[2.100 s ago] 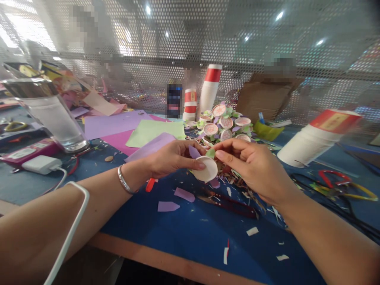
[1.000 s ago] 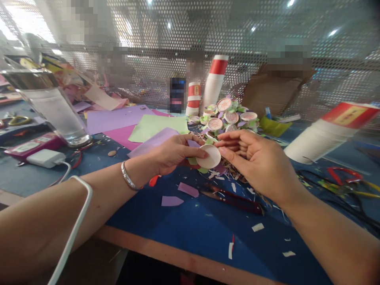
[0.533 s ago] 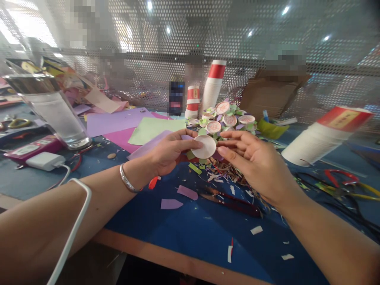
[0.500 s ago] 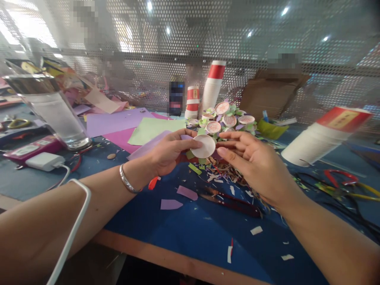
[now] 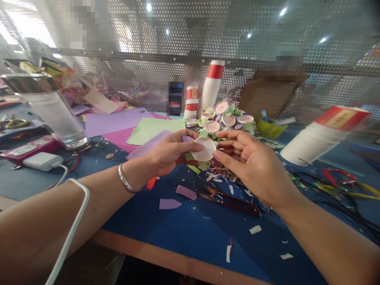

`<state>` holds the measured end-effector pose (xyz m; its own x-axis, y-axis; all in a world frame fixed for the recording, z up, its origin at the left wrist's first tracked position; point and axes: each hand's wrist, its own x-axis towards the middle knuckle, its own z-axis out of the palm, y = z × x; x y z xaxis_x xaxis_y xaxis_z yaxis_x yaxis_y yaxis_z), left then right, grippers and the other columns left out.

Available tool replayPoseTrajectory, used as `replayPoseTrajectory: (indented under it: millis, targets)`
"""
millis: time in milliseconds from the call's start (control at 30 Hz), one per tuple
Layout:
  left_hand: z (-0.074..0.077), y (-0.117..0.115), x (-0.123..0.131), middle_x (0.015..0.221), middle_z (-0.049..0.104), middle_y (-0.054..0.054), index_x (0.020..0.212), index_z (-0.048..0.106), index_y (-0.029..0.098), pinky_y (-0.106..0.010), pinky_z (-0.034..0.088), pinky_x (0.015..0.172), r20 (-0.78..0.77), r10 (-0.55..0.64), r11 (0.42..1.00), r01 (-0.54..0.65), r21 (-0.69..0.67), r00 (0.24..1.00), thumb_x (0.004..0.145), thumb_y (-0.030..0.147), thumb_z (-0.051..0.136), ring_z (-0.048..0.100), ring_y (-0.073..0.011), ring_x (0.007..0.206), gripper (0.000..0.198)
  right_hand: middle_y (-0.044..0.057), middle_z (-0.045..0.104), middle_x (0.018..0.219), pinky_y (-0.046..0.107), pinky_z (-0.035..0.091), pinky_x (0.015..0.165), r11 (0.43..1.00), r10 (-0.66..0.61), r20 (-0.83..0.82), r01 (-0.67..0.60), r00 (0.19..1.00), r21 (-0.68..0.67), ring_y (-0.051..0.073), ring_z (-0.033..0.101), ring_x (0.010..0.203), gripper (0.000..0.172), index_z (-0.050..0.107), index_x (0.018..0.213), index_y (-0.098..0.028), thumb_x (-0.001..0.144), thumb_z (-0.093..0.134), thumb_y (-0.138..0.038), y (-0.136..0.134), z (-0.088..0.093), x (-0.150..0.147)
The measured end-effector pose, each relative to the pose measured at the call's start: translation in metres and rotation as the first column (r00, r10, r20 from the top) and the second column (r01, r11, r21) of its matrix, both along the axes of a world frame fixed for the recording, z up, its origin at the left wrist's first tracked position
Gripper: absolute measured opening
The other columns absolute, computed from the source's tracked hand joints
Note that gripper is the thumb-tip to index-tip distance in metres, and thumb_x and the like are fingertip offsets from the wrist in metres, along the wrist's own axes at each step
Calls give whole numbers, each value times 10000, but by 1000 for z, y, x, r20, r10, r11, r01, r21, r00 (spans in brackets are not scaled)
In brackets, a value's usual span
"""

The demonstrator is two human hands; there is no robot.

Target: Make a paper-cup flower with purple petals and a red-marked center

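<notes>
Between my hands is a small round white paper disc (image 5: pixel 209 148), with green paper pieces (image 5: pixel 203 165) showing below its rim. My left hand (image 5: pixel 173 152) pinches its left side, thumb flat on the face and fingers behind. My right hand (image 5: pixel 249 162) has its thumb tip on the disc's right edge; its other fingers reach behind, partly hidden. Just beyond lies a heap of similar discs (image 5: pixel 212 127) with red printing and green and purple paper pieces. Two purple paper tabs (image 5: pixel 170 204) and dark-handled scissors (image 5: pixel 234 201) rest on the blue table nearer me.
Stacked paper cups (image 5: pixel 325 136) lean at the right, with another cup stack (image 5: pixel 211 89) behind the heap. A glass of clear liquid (image 5: pixel 57 114) stands left, near coloured paper sheets (image 5: pixel 157 130). Red-and-yellow-handled pliers (image 5: pixel 341 182) lie right. A white cable (image 5: pixel 73 221) crosses my left forearm.
My right thumb has moved left onto the disc's edge, from just beside it. The disc has tilted slightly in my left hand's pinch, and more green paper shows below it.
</notes>
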<state>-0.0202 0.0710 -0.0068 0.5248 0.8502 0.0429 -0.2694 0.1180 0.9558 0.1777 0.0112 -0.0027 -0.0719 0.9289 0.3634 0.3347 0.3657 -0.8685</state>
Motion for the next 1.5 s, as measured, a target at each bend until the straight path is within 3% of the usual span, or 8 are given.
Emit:
replayPoseTrajectory:
  millis: [233,533,1033,1500]
  targets:
    - [0,1,0,895,706,-40,924,573,158,-283,588,654,-4,-22,1000,22,-13,1000,728,136,813,713,-165,765,310,96,746,1094,358,624,836,998,-32,48,29,998,55,248,712,1060,479,624,1239,-203,842,789,-414,-1,1,0]
    - [0,-1,0,849,701,-23,915,567,170,-257,591,581,-24,-73,997,74,8,997,722,131,810,697,-151,722,313,48,754,938,259,610,731,991,-72,14,70,997,113,159,722,844,250,669,1137,-197,911,715,-294,-1,1,3]
    - [0,-3,1,754,702,-6,932,546,172,-219,551,539,-79,-114,990,119,75,990,736,138,807,699,-148,659,328,52,742,948,313,592,745,988,-82,87,69,993,139,185,705,890,264,669,1147,-203,895,706,-273,1,-3,4]
    - [0,-6,4,760,697,0,908,564,159,-228,553,545,-47,-46,998,48,44,998,731,98,782,695,-139,650,287,74,752,979,346,589,763,982,-120,134,97,984,163,211,714,913,270,665,1157,-197,925,688,-335,-2,-1,0]
